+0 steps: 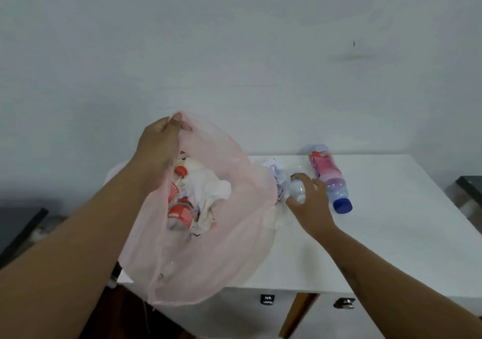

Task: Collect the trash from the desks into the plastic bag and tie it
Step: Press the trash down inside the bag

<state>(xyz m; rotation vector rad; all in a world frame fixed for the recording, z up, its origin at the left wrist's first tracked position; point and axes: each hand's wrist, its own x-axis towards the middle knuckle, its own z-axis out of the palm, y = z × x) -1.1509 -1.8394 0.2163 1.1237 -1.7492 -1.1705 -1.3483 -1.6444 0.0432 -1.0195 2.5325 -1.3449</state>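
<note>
My left hand (159,147) pinches the raised rim of a thin pink plastic bag (234,239) and holds it open over the left part of the white desk (378,234). Inside the bag lie bottles with red labels (180,215) and crumpled white paper (212,191). My right hand (310,203) curls around a small clear plastic bottle (297,188) on the desk, just right of the bag. A crumpled paper wad (275,173) lies between the bag and that hand. A clear bottle with a pink label and blue cap (330,179) lies on its side just beyond my right hand.
A plain white wall rises right behind the desk. A dark surface (469,185) shows at the right edge, and a dark object (23,231) leans at the far left. Below the desk's front edge are metal fittings (267,299) and a wooden leg (297,312).
</note>
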